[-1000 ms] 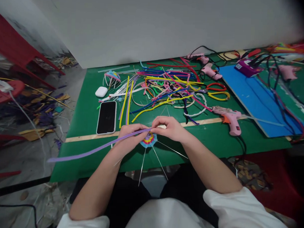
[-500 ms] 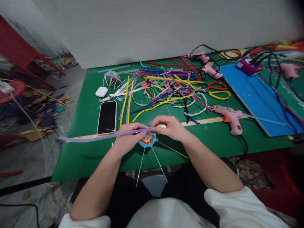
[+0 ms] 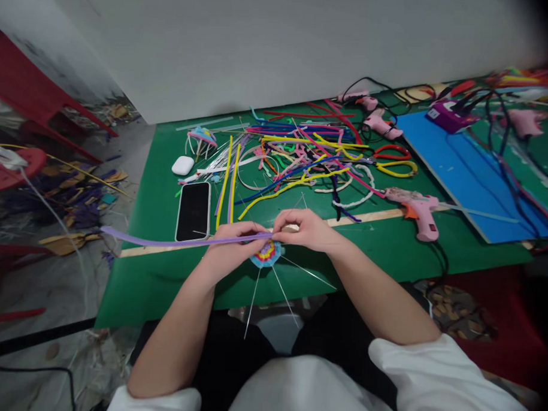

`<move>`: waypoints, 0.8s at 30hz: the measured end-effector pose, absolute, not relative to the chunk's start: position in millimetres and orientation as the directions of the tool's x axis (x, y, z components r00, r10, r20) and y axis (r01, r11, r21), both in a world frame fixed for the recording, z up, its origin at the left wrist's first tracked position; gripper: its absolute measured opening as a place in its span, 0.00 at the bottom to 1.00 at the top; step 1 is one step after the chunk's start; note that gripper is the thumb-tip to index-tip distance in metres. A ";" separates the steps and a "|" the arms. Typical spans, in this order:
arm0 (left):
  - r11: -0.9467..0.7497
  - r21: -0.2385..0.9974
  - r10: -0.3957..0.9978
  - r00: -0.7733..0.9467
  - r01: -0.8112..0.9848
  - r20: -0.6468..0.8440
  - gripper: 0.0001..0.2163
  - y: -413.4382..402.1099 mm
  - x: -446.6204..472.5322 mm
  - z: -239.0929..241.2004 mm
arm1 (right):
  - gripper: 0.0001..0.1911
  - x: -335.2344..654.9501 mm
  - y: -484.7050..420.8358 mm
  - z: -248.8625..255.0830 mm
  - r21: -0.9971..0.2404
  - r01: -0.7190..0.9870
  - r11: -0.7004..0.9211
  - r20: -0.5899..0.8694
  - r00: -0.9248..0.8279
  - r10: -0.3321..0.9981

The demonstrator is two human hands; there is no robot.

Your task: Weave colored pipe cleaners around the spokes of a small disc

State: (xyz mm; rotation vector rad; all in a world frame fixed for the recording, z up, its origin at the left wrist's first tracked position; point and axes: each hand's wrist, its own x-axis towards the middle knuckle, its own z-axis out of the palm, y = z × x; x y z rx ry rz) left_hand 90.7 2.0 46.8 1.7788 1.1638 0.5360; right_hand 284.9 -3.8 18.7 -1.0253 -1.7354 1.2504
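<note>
Between my hands, over the front of the green table, is a small round woven disc (image 3: 267, 255) with rings of blue, pink, yellow and purple. Thin wire spokes stick out from it on several sides. My left hand (image 3: 236, 246) is closed at the disc's left edge and holds it. A long purple pipe cleaner (image 3: 165, 242) runs across that hand and trails out to the left. The fingertips of my right hand (image 3: 300, 229) pinch the pipe cleaner's near end at the disc's top edge. The fingers hide the exact contact there.
A phone (image 3: 193, 211) and a white earbud case (image 3: 182, 165) lie to the left. Behind the hands is a heap of coloured pipe cleaners (image 3: 298, 158). Scissors (image 3: 395, 162) and a pink glue gun (image 3: 420, 212) with a cord lie right, beside a blue board (image 3: 454, 182).
The free left end of the purple pipe cleaner has risen a little and bends more. Both hands stay almost in place at the disc.
</note>
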 end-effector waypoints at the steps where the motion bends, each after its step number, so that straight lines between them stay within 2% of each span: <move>1: -0.143 0.861 0.878 0.464 0.489 -0.118 0.09 2.2 90.0 47.0 | 0.05 285.1 -3.9 19.0 -0.960 0.180 0.215 0.129 -0.396 0.909; 10: -0.135 0.857 0.895 0.432 0.497 -0.109 0.10 0.7 88.3 46.1 | 0.05 285.8 -3.8 18.6 -0.945 0.191 0.265 0.170 -0.405 0.899; 14: -0.122 0.847 0.869 0.467 0.517 -0.160 0.10 2.2 87.4 45.5 | 0.09 295.0 -3.3 24.3 -0.975 0.141 0.172 0.086 -0.473 0.877; 19: -0.025 0.879 0.798 0.539 0.476 -0.269 0.10 3.5 89.1 42.1 | 0.06 304.7 -1.5 25.3 -0.994 -0.092 0.058 0.094 -0.458 0.884; 21: -0.017 0.880 0.774 0.563 0.475 -0.289 0.09 2.4 90.9 40.6 | 0.07 303.3 -0.4 23.0 -0.996 -0.084 -0.016 0.023 -0.445 0.895; 24: -0.050 0.877 0.730 0.617 0.477 -0.294 0.08 -0.4 94.1 37.7 | 0.10 299.6 1.5 19.1 -0.996 0.035 -0.082 -0.087 -0.559 0.825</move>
